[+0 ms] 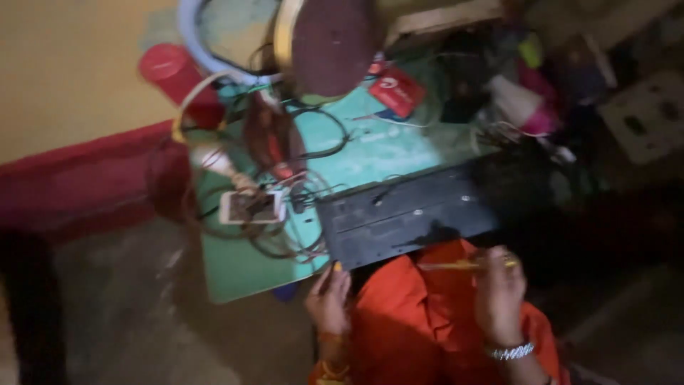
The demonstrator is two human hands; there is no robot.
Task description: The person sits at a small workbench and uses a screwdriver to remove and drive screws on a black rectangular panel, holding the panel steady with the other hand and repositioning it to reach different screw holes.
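At the worktop's point(242, 274) near edge, the right hand point(501, 289) pinched a yellow-handled screwdriver point(459, 265) level beside the black panel point(413, 210), while the left hand's point(328, 299) curled fingers steadied its corner, grip unclear.

The whole view is motion-blurred and dim, so the clutter point(527, 85) at the table's point(235, 274) far right cannot be told apart. The black panel's point(413, 207) near edge is hidden behind the orange shirt point(413, 321), and the left hand point(329, 298) covers the panel's corner. The round disc point(331, 43) and white ring point(196, 36) are cut off by the top edge.
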